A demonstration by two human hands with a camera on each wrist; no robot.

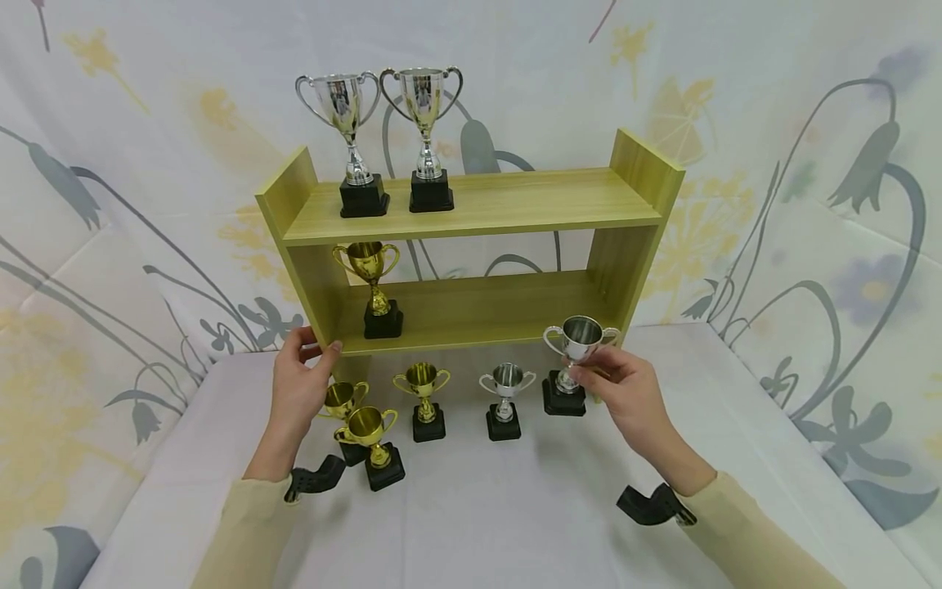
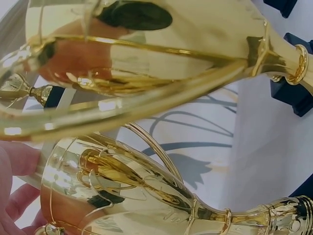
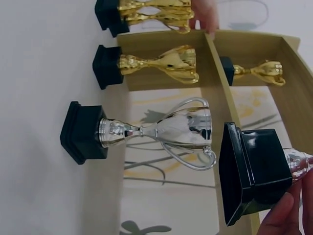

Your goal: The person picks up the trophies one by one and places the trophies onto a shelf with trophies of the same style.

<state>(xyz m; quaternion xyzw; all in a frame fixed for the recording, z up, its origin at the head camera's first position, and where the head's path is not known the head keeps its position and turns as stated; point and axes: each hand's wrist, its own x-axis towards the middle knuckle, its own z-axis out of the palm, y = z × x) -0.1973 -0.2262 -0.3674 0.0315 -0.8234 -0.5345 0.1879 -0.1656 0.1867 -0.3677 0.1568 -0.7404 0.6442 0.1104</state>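
Note:
My right hand point(image 1: 625, 393) pinches the stem of a small silver trophy cup point(image 1: 579, 335) with a black base, held up in front of the right end of the wooden shelf point(image 1: 471, 319). The right wrist view shows its black base point(image 3: 259, 171) close up. At the shelf's left side, my left hand point(image 1: 294, 388) grips the front edge near the middle board, thumb in front. Below that hand, two gold trophy cups stand close together, the nearer gold trophy point(image 1: 368, 429) partly covering the other gold trophy point(image 1: 342, 399); both loom large in the left wrist view.
On the shelf's top board, two larger silver trophies point(image 1: 423, 98) stand at the left. A gold trophy point(image 1: 375, 286) occupies the middle board's left end. Below, another gold trophy point(image 1: 424, 401) and a silver trophy point(image 1: 505, 401) stand on the white cloth point(image 1: 471, 523).

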